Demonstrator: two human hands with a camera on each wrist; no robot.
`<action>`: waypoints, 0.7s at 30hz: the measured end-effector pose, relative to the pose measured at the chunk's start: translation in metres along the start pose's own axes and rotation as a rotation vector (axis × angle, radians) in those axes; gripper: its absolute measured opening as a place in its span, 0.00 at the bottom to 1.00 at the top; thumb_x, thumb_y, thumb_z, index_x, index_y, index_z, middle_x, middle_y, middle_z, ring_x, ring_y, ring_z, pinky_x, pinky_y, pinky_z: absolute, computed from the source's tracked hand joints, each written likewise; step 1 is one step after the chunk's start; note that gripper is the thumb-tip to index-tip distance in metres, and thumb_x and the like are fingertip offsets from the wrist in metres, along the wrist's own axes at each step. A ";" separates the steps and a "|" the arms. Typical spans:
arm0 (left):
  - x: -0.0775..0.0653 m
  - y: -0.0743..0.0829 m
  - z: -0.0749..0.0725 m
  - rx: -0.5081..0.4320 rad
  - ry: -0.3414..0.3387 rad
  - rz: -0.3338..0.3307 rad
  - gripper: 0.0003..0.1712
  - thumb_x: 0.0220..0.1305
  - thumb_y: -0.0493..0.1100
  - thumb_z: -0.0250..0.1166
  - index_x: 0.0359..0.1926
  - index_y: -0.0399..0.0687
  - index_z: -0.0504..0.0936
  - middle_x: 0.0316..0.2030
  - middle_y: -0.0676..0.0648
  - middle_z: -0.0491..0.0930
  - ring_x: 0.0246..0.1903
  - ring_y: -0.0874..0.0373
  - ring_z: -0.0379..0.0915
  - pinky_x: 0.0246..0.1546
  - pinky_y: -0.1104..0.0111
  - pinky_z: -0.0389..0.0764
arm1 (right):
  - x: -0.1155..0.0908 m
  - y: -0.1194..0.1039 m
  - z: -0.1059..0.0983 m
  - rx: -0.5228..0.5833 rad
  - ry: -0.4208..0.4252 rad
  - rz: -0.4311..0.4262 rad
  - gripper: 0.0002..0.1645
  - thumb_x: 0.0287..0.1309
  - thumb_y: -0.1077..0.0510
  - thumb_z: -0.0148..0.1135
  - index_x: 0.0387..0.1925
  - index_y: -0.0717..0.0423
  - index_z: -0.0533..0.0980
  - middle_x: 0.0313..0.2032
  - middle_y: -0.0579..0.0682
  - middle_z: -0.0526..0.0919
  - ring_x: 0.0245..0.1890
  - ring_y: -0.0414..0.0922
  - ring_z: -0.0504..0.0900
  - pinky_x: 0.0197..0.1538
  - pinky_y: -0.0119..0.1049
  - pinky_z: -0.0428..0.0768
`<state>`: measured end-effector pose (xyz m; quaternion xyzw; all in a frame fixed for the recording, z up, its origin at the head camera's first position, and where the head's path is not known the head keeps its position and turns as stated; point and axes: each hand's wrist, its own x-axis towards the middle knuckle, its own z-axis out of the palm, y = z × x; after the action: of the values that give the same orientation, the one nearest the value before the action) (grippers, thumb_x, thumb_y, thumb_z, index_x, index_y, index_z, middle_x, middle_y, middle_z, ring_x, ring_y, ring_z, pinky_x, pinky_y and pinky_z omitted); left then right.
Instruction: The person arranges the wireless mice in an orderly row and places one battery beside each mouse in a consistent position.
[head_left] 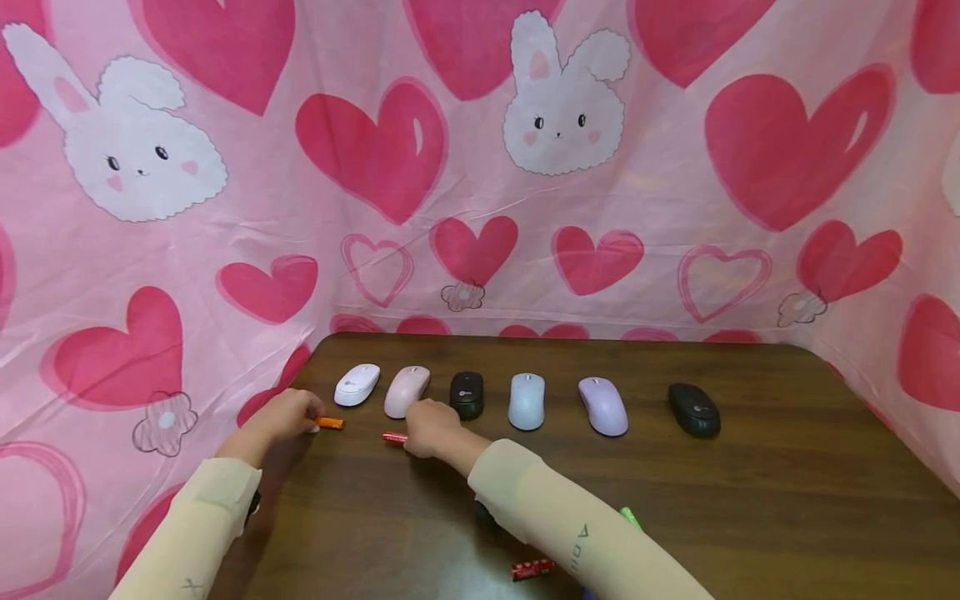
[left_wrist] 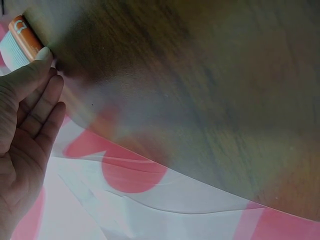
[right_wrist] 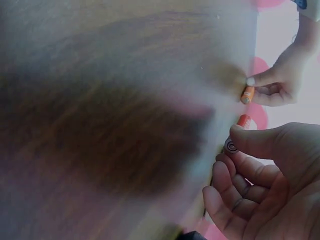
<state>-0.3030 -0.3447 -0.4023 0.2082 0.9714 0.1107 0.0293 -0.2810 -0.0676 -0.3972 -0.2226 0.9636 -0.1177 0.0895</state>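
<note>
At the left of the table, my left hand pinches an orange battery between thumb and fingers, close in front of the white mouse. The left wrist view shows the thumb on the side of that orange battery. Farther right, my right hand holds a red battery that points left, just before the pink mouse. In the right wrist view, thumb and index finger pinch the red battery, its end facing the camera.
Rightward along the row sit a black mouse, a light blue mouse, a purple mouse and another black mouse. Another red battery and a green battery lie near my right sleeve, which partly covers the green one.
</note>
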 end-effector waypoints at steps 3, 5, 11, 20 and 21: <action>0.000 -0.001 0.000 0.001 0.001 -0.012 0.09 0.46 0.32 0.75 0.30 0.40 0.84 0.27 0.48 0.81 0.28 0.53 0.75 0.37 0.54 0.79 | 0.005 -0.002 0.005 -0.007 0.010 0.015 0.15 0.53 0.53 0.69 0.17 0.50 0.75 0.23 0.45 0.75 0.23 0.42 0.72 0.25 0.36 0.72; -0.001 -0.002 0.001 0.006 0.002 -0.019 0.09 0.46 0.32 0.75 0.30 0.40 0.84 0.27 0.49 0.81 0.28 0.53 0.75 0.38 0.54 0.79 | 0.008 -0.004 0.007 -0.010 0.020 0.030 0.14 0.53 0.52 0.69 0.18 0.50 0.75 0.24 0.46 0.75 0.24 0.42 0.73 0.26 0.36 0.72; 0.000 -0.002 0.001 0.005 0.007 -0.009 0.09 0.46 0.31 0.75 0.30 0.41 0.84 0.27 0.49 0.81 0.27 0.54 0.74 0.36 0.55 0.79 | 0.015 -0.005 0.011 0.008 0.037 0.070 0.14 0.52 0.49 0.71 0.21 0.51 0.77 0.27 0.46 0.77 0.25 0.42 0.73 0.29 0.37 0.73; 0.001 0.001 0.002 0.005 -0.005 -0.031 0.09 0.47 0.31 0.75 0.31 0.41 0.85 0.27 0.49 0.82 0.28 0.54 0.74 0.37 0.55 0.80 | 0.018 -0.007 0.014 0.018 0.056 0.044 0.15 0.51 0.49 0.72 0.18 0.50 0.77 0.25 0.45 0.77 0.25 0.42 0.73 0.30 0.36 0.73; 0.001 0.001 0.002 0.006 -0.005 -0.027 0.09 0.47 0.31 0.75 0.31 0.41 0.85 0.27 0.49 0.82 0.27 0.53 0.74 0.37 0.55 0.80 | 0.018 -0.008 0.014 0.014 0.060 0.041 0.15 0.51 0.50 0.71 0.18 0.50 0.77 0.25 0.45 0.77 0.25 0.42 0.73 0.30 0.36 0.73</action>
<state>-0.3037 -0.3430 -0.4038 0.1952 0.9744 0.1067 0.0325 -0.2902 -0.0848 -0.4112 -0.1984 0.9694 -0.1291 0.0645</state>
